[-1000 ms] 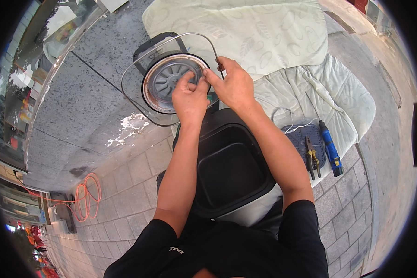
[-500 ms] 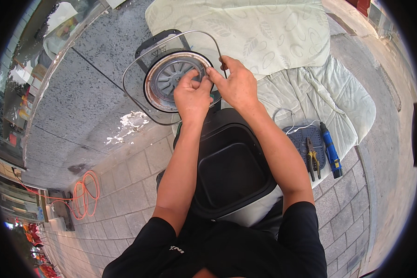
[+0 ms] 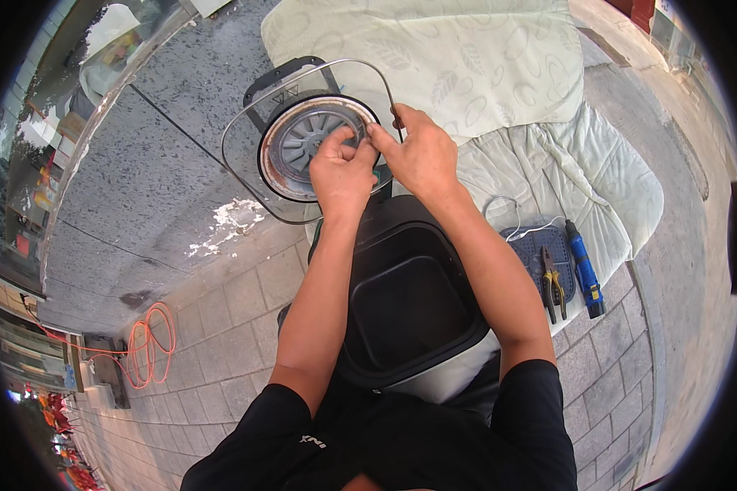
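Note:
A round metal fan housing (image 3: 280, 155) with a rust-stained rim and a slotted grey disc (image 3: 303, 146) stands at the far side of an open black-lined appliance (image 3: 409, 303), which looks like an air fryer body. Around the housing runs a thin, rounded-square metal loop (image 3: 224, 147). My left hand (image 3: 342, 173) is closed at the housing's right edge, its fingertips pinched; whatever they hold is hidden. The fingers of my right hand (image 3: 422, 151) curl round the loop's right side, while its thumb meets the left fingertips. A black bracket (image 3: 262, 86) sits behind the housing.
A pale green quilted pad (image 3: 499, 65) lies beyond and to the right. On its near edge are a dark blue parts tray (image 3: 524, 254), yellow-handled pliers (image 3: 553, 282) and a blue electric screwdriver (image 3: 583, 266). An orange cable (image 3: 149, 348) lies coiled on the paving at left.
The view has shifted very slightly. Both hands keep the same grip and position against the housing and loop.

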{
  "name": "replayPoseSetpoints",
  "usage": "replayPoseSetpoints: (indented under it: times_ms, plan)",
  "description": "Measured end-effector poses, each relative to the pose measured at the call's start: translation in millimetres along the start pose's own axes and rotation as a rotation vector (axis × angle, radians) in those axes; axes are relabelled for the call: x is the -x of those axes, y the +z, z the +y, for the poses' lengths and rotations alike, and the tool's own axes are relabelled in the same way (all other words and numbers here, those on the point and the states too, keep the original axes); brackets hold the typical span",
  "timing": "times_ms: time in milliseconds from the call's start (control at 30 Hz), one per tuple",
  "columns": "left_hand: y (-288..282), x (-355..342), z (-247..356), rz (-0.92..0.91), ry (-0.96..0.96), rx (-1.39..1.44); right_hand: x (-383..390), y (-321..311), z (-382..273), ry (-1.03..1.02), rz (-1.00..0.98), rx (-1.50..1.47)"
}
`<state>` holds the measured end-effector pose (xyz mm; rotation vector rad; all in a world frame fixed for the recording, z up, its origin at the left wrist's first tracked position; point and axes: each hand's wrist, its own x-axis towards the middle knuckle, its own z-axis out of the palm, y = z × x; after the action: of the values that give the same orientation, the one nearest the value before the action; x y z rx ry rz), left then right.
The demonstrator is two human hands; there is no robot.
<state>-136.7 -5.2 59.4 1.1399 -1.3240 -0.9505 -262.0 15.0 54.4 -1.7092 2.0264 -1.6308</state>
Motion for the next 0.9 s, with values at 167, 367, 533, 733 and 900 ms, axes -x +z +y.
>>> replayPoseSetpoints:
  times_ms: [167, 367, 533, 733, 900]
  plan:
    - [1, -1, -2, -0.002, 0.012, 0.017, 0, 0, -1, -0.006, 0.009, 0.008]
    - [1, -2, -4, -0.008, 0.013, 0.030, -1, 0, -1, -0.010, 0.009, 0.015]
    - [-2, -1, -4, -0.004, 0.007, 0.029, 1, 3, 0, -0.009, 0.005, 0.011]
    - [0, -3, -7, -0.013, 0.022, 0.013, -1, 1, 1, -0.012, 0.007, 0.018]
    - [-1, -5, -13, 0.002, 0.031, 0.017, 0, 1, 1, -0.009, 0.010, 0.012]
